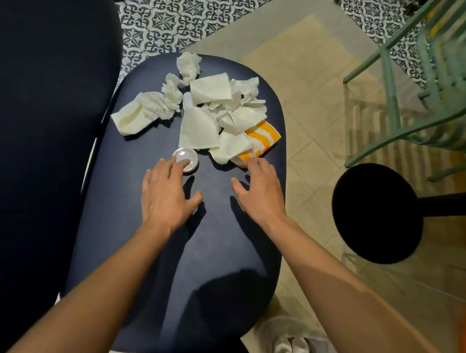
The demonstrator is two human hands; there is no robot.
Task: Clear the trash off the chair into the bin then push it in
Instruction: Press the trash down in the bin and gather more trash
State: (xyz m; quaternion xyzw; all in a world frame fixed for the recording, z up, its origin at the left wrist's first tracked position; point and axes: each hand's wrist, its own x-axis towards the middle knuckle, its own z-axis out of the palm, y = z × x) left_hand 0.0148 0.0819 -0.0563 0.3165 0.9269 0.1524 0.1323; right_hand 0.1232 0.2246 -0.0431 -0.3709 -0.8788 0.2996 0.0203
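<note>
Crumpled white napkins (202, 120) and an orange-striped wrapper (266, 136) lie heaped at the far end of the dark chair seat (217, 256). The left hand (166, 194) rests flat with its fingertips on a small round white lid (187, 156). The right hand (260, 191), fingers spread, touches the wrapper's near edge beside the seat's right edge.

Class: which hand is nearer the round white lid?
Left: the left hand has fingers on the round white lid; the right hand lies apart, at the orange-striped wrapper.

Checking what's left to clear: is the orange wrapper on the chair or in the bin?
On the chair. The wrapper lies near its right edge, partly under napkins, by the right hand.
</note>
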